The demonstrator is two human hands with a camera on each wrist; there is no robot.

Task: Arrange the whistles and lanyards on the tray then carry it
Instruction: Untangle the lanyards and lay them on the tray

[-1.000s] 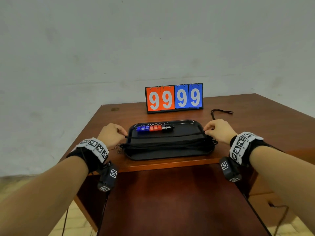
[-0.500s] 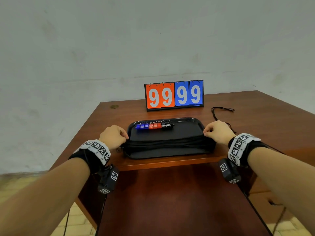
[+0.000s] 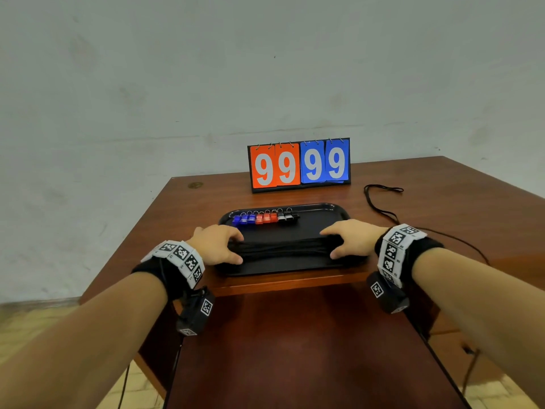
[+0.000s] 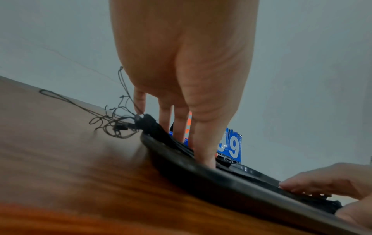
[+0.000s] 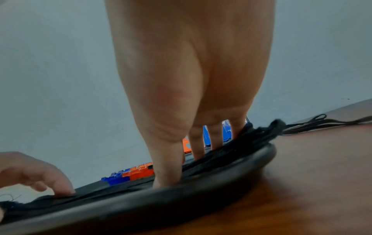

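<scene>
Hands (image 3: 218, 245) now inward over lanyards (image 3: 286, 246)

On the scoreboard (image 3: 299, 165) at the back of the desk (image 3: 206, 208) we read 4 white digits: 9 and 9 on orange cards, 9 and 9 on blue cards. In the left wrist view we make out only 1 whole 9 on blue (image 4: 233, 149). The wristbands (image 3: 396, 252) carry black-and-white square code markers, with no letters we can read.
</scene>
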